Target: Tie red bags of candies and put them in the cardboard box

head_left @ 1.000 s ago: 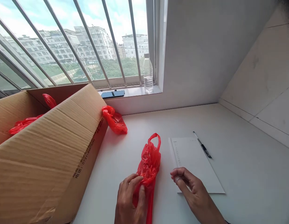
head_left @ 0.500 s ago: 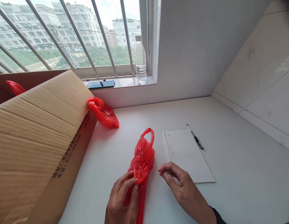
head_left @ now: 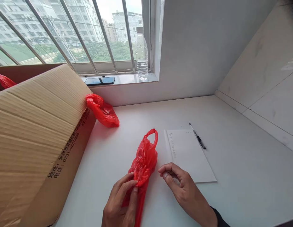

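Observation:
A crumpled red plastic bag [head_left: 145, 160] lies lengthwise on the white table, its handle loop pointing away from me. My left hand [head_left: 121, 198] is closed on the bag's lower part, thumb and fingers pinching the thin film. Part of the bag below is hidden under that hand. To the right of the bag, my right hand [head_left: 181, 186] hovers apart from it, thumb and fingers curled together with nothing visible between them. Under and beyond my right hand rests a white notebook [head_left: 189, 151] with small writing along its left side.
A large cardboard box [head_left: 42, 132] stands on the left, with red plastic [head_left: 5, 81] inside. A second red bag [head_left: 104, 111] lies against its far corner. A black pen [head_left: 198, 137] touches the notebook's right edge. On the windowsill are a phone [head_left: 100, 81] and a water bottle [head_left: 142, 55].
The view has shifted slightly, so box, windowsill and notebook sit a little higher. Both hands keep nearly the same pose, the left still on the bag.

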Tool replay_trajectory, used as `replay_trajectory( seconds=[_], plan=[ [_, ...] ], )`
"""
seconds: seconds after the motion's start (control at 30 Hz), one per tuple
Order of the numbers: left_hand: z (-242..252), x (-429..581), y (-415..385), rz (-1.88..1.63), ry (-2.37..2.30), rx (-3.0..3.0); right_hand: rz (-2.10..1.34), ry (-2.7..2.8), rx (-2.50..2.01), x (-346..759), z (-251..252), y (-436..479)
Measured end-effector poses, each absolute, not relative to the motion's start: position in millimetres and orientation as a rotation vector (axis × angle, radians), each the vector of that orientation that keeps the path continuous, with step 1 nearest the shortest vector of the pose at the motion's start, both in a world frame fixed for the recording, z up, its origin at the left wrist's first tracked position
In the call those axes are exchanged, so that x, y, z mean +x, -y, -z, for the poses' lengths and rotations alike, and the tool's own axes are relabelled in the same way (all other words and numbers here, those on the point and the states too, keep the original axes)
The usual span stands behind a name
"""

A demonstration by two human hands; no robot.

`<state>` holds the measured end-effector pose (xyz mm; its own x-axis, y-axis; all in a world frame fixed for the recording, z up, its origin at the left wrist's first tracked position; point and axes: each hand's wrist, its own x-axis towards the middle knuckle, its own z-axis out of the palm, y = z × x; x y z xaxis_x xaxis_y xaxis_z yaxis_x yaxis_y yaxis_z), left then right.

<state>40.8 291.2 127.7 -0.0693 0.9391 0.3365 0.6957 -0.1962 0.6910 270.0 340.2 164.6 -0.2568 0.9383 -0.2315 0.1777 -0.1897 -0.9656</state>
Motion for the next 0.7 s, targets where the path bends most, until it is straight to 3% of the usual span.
replay_trajectory(
  seconds=[0.5, 0.7],
  plan=[
    [-139, 57, -286, -1.233, -1.774, 1.528, -1.484, 1.457, -1.279, 268, -164, -344],
    [-135, 49, -286, -1.173, -1.75, 1.731, -1.435, 1.514, -1.286, 262, -165, -346]
  ],
)
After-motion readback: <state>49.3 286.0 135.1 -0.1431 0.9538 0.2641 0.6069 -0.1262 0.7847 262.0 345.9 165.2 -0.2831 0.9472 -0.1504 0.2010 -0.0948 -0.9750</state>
